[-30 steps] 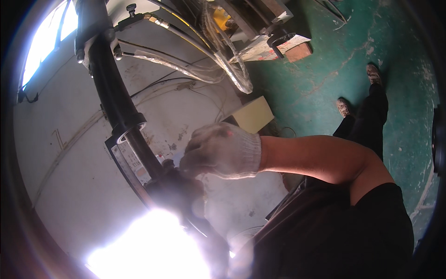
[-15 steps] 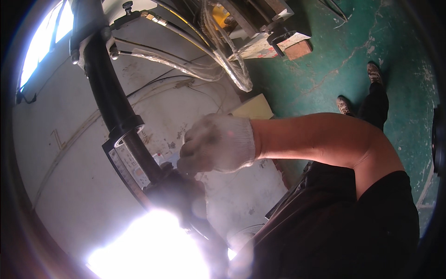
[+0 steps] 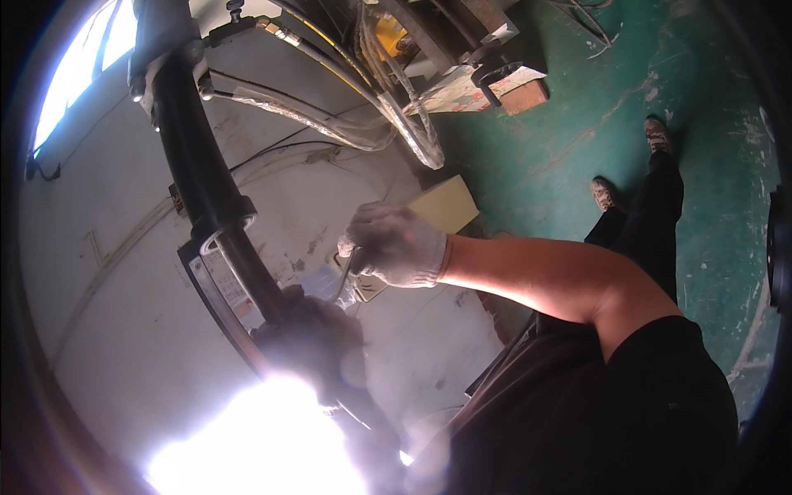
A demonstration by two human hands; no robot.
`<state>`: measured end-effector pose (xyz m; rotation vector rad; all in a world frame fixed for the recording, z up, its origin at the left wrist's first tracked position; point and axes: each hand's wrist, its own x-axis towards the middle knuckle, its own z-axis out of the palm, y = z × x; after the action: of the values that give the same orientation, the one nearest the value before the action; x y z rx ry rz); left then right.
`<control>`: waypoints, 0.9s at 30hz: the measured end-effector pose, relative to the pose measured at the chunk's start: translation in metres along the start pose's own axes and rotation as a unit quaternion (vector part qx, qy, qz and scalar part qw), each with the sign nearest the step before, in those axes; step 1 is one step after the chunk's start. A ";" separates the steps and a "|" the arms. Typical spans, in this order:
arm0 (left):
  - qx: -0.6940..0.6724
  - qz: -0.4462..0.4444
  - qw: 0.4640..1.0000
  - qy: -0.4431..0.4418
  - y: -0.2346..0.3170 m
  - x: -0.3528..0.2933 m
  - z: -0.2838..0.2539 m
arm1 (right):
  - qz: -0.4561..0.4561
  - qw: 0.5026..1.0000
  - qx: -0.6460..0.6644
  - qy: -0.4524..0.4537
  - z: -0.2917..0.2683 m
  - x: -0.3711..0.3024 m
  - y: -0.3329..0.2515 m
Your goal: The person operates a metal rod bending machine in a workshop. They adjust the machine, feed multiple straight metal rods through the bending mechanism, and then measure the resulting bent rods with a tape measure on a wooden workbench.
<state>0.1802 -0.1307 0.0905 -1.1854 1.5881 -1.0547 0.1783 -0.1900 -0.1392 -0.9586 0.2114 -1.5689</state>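
Note:
My right hand (image 3: 394, 246), in a pale, grimy knit glove, is closed on a thin bent metal hex key (image 3: 342, 285). Its long leg slants down from my fingers. Lower left of it, my left hand (image 3: 318, 330) looks dark and gloved, in shade and glare; it seems wrapped round the lower end of a steel rod (image 3: 250, 274), its fingers hard to separate. The rod comes out of a black cylinder (image 3: 191, 148) that runs up to the top left. Beside the rod runs a dark curved bar (image 3: 213, 293). White glare hides everything below.
Wrapped hoses (image 3: 322, 124) hang from the cylinder's fitting toward a steel frame (image 3: 421, 37) at the top. A pale yellow block (image 3: 450, 204) lies beyond my right hand. A reddish brick (image 3: 524, 96) sits on the green floor (image 3: 569, 148), where two patterned shoes (image 3: 605, 194) stand.
My right hand has drawn slightly right, away from the rod, and the hex key now shows below its fingers. The dark left hand stays about where it was. The view has shifted slightly.

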 end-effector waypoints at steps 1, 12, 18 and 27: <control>-0.002 -0.001 1.000 0.005 0.001 -0.001 0.001 | 0.054 0.998 0.007 0.027 0.005 -0.005 -0.008; -0.790 -0.202 0.575 0.064 0.018 0.001 0.016 | 0.258 0.950 -0.174 0.029 0.026 -0.051 -0.089; -0.936 -0.342 0.051 -0.057 0.014 0.000 0.024 | 0.258 0.910 -0.318 -0.064 0.034 -0.063 -0.163; -0.934 -0.349 0.038 -0.073 0.018 0.001 0.021 | 0.164 0.972 -0.166 0.021 0.014 -0.020 -0.141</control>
<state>0.1962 -0.1308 0.0675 1.6140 -0.5302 -1.1051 0.0824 -0.1304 -0.0516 -1.0846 0.6456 -1.2702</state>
